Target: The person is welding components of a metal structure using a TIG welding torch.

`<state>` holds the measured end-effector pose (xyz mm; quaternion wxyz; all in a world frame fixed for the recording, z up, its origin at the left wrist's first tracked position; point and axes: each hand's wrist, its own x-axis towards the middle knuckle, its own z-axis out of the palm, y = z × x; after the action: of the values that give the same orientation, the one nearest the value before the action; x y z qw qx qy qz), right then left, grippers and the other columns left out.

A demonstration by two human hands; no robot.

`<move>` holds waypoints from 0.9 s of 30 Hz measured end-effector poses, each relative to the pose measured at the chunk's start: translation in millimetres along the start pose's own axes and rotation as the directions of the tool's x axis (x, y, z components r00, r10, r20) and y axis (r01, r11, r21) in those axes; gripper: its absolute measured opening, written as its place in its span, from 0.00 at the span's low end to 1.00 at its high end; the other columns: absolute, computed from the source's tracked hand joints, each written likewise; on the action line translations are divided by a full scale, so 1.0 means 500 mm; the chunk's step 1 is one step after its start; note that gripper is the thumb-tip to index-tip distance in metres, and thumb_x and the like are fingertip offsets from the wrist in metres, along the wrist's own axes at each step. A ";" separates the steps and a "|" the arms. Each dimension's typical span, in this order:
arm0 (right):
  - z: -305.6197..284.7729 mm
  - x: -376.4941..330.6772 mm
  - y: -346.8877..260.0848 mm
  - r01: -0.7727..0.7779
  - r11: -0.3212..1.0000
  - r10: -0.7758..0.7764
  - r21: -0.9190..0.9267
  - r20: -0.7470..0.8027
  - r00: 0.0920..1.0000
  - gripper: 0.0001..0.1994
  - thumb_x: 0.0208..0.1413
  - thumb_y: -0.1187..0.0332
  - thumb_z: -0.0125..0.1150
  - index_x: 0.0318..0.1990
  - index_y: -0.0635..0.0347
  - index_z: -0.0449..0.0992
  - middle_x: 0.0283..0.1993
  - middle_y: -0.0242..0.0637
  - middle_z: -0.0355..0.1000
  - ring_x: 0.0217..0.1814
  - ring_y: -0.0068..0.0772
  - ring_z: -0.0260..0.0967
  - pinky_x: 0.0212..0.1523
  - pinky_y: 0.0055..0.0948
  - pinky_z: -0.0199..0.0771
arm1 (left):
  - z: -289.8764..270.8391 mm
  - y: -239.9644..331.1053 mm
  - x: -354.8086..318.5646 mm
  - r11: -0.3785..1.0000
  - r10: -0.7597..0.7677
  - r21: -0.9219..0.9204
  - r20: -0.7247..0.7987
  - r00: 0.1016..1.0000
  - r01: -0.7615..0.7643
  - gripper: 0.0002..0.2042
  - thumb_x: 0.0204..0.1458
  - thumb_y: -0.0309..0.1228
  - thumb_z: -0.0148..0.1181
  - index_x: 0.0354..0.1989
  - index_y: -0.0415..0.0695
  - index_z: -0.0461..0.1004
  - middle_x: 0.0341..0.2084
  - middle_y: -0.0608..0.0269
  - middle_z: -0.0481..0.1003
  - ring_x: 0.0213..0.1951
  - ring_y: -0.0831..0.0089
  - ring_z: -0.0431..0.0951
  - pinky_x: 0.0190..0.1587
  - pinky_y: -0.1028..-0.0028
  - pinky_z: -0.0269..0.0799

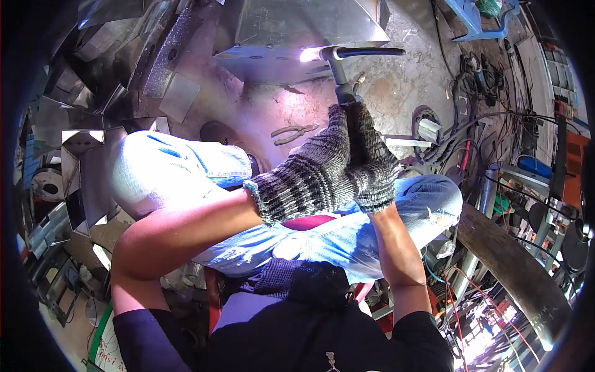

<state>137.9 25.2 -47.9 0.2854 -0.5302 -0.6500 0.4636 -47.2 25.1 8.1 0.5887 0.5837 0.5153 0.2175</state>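
Both of my hands wear striped grey knitted gloves and meet in front of my knees. My left hand [313, 170] and my right hand [376, 166] are closed together around the handle of a TIG welding torch [339, 77]; some fingers are hidden between the palms. The torch head points left, with its long black back cap sticking out to the right. A bright arc glows at its tip, close to the near edge of a folded sheet-metal piece [304, 28]. Small holes run along that piece's near face.
Pliers [290, 133] lie on the concrete floor [260, 102] short of the metal piece. Metal offcuts [180, 96] are heaped at left. Tangled cables [480, 74] and a blue plastic stool [480, 22] are at right. A curved metal pipe [514, 270] lies at lower right.
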 end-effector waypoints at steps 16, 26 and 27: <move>-0.001 -0.003 0.000 0.093 0.991 -0.093 -0.095 0.005 0.996 0.57 0.44 0.41 0.85 0.82 0.44 0.64 0.48 0.38 0.86 0.48 0.27 0.85 0.49 0.30 0.84 | 0.014 -0.019 -0.005 0.998 0.008 0.070 -0.059 0.998 -0.004 0.49 0.64 0.40 0.70 0.81 0.28 0.43 0.53 0.33 0.80 0.53 0.45 0.85 0.56 0.56 0.81; 0.004 0.003 0.007 0.075 0.997 -0.075 -0.015 -0.029 0.997 0.55 0.46 0.44 0.86 0.82 0.47 0.65 0.50 0.42 0.87 0.46 0.29 0.86 0.48 0.31 0.84 | -0.008 0.010 -0.002 0.993 -0.058 0.100 -0.019 0.998 0.060 0.54 0.61 0.45 0.71 0.81 0.26 0.40 0.49 0.34 0.81 0.51 0.45 0.85 0.53 0.56 0.82; 0.001 0.006 0.010 0.069 0.997 -0.069 0.035 -0.011 0.998 0.56 0.44 0.42 0.86 0.81 0.47 0.65 0.50 0.43 0.88 0.45 0.29 0.86 0.47 0.31 0.85 | -0.009 0.013 0.000 0.998 -0.047 0.042 -0.017 0.999 0.047 0.54 0.62 0.44 0.71 0.81 0.25 0.40 0.49 0.35 0.82 0.50 0.46 0.86 0.52 0.56 0.82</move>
<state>138.8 27.9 -53.3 0.3136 -0.5045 -0.6583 0.4624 -48.8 28.5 14.7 0.5772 0.5820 0.5378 0.1973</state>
